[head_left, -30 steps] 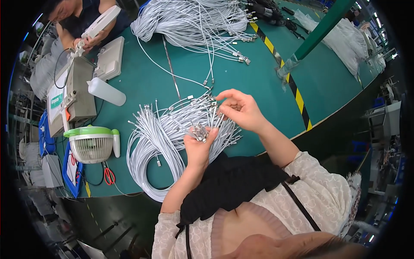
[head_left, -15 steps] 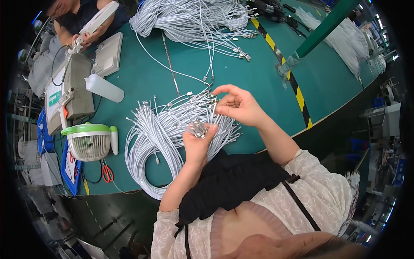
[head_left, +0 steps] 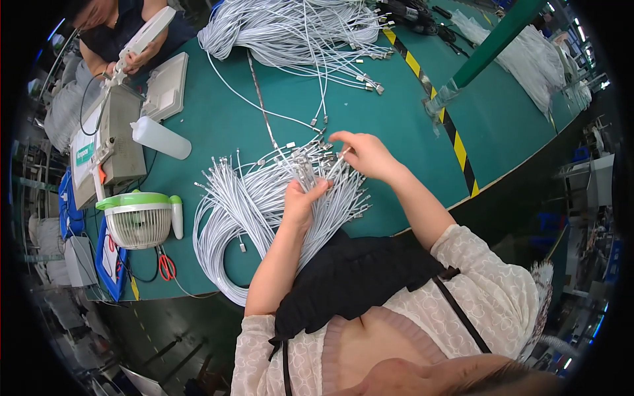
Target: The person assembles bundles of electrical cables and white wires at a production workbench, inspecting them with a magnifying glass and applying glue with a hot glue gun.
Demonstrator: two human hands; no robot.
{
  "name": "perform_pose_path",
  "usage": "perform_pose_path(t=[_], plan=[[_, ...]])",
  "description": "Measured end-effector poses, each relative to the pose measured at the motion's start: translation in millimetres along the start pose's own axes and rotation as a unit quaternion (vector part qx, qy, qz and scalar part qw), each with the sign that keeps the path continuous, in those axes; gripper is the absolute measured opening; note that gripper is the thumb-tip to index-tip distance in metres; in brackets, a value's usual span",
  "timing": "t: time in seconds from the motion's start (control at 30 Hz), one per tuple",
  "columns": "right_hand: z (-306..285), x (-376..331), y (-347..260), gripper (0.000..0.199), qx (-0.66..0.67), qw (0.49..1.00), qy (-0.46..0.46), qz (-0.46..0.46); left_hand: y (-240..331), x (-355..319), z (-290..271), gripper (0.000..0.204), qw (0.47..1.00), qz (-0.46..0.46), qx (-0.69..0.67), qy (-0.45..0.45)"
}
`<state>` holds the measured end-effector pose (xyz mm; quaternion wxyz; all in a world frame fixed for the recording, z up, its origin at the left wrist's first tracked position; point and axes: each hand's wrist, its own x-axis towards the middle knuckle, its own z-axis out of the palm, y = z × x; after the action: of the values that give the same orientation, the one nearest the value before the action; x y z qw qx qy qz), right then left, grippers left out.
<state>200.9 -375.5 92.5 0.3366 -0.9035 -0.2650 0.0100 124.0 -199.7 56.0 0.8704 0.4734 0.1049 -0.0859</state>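
Observation:
Gathered in my left hand (head_left: 301, 203) is a bunch of white cables, their silvery connector ends (head_left: 304, 171) standing up past the thumb. To the right, my right hand (head_left: 371, 158) has its thumb and index finger pinched at the end of a single white cable (head_left: 341, 160). Both hands are over a large coiled bundle of white cables (head_left: 228, 267) that lies at the near edge of the green table. Many more connector ends fan out around my hands. Fingers of the left hand are partly hidden by the cables.
Another cable pile (head_left: 284, 33) lies at the far side. On the left are a white bottle (head_left: 162, 138), a green-and-white fan (head_left: 137, 221), red-handled scissors (head_left: 166, 265) and a grey box (head_left: 125, 145). A green post (head_left: 495, 49) rises at right. A co-worker sits at far left.
My left hand has moved a little away from me, and its connectors now point away. My right hand has shifted slightly right, its fingers now closed on a cable end.

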Motion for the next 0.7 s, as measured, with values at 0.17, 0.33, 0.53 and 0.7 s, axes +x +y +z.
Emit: perform_pose_path(t=[0.17, 0.33, 0.53, 0.7], plan=[[14.9, 20.1, -1.9, 0.029, 0.234, 0.968, -0.056, 0.071, 9.1, -9.9, 3.3, 0.018, 0.986, -0.036, 0.083, -0.139], [43.2, 22.4, 3.5, 0.029, 0.150, 0.988, -0.017, 0.042, 7.9, -9.1, 1.9, 0.018, 0.984, -0.051, 0.087, -0.146], [48.0, 15.1, 11.0, 0.027, 0.241, 0.964, 0.047, 0.101, -4.8, -1.6, -3.3, 0.017, 1.000, -0.017, 0.008, 0.001], [17.1, 4.5, 3.9, 0.024, 0.523, 0.837, 0.062, 0.147, -7.8, -3.8, -0.8, 0.015, 0.999, 0.007, 0.000, 0.043]])
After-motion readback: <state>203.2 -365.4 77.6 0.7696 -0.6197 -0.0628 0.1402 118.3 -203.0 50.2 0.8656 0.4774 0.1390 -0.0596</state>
